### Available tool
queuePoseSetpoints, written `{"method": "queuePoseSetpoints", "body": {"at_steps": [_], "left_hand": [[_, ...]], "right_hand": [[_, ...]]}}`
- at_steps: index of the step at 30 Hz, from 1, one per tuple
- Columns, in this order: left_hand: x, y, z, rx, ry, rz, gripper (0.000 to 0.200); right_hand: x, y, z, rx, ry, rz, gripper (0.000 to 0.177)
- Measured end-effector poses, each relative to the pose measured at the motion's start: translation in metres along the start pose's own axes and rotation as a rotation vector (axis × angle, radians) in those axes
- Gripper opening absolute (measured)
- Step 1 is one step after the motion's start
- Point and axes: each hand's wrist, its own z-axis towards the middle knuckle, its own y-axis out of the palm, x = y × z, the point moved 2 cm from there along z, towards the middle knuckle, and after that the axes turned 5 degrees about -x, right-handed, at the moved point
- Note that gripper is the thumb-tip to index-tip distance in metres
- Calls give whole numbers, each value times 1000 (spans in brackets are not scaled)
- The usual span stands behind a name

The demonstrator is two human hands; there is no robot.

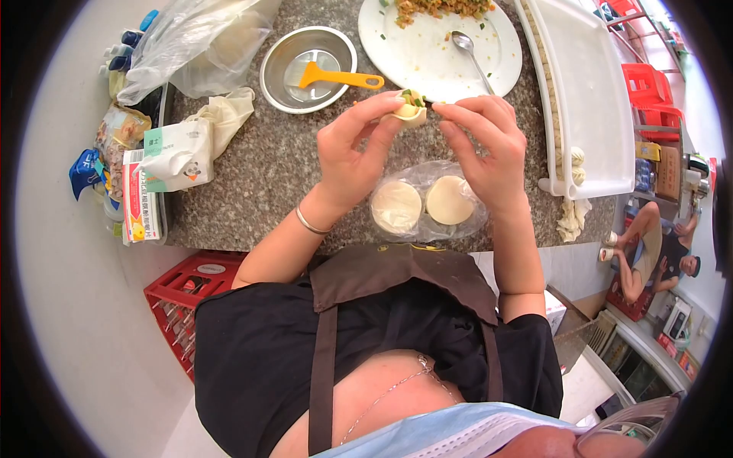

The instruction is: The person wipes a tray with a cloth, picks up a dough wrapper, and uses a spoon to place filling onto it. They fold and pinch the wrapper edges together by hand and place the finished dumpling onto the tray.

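A partly folded dumpling wrapper point(411, 113) with chopped green and orange filling rests in the fingers of my left hand point(355, 145), which are closed on it. My right hand point(489, 149) is just to its right, thumb and index finger curved and slightly apart with nothing visible between them. Between my wrists on the counter lie two stacks of round dumpling wrappers point(397, 207) on clear plastic. Beyond my hands is a white plate point(427, 61) with chopped filling point(443, 11) and a metal spoon point(472, 57).
A steel bowl point(269, 76) with a yellow-handled brush point(340, 78) stands behind my left hand. To the right is a white plastic tray point(595, 99). Plastic bags point(217, 53) and boxes point(179, 156) crowd the left side. A person point(664, 256) sits in the right background.
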Motion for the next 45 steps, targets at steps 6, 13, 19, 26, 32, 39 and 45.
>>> {"method": "queuePoseSetpoints", "body": {"at_steps": [6, 13, 19, 26, 32, 39, 45], "left_hand": [[-2, 1, -1, 66, -89, -48, 28], [-3, 2, -5, -27, -270, -153, 31], [-6, 5, -5, -28, -282, -208, 31], [-1, 5, -3, -29, -307, -359, 37], [1, 5, -3, -66, -257, -342, 35], [6, 10, -6, -92, -221, -303, 34], [6, 7, -4, -64, -196, -272, 30]], "right_hand": [[10, -34, -53, 64, 332, 219, 13], [51, -112, -204, 659, 581, -390, 20], [92, -128, -249, 435, 899, -563, 17], [97, -138, -253, 298, 724, -660, 11], [53, -141, -225, 502, 817, -657, 24], [-5, -24, -66, 173, 397, 240, 24], [-10, 15, -7, 73, 296, 470, 19]]}}
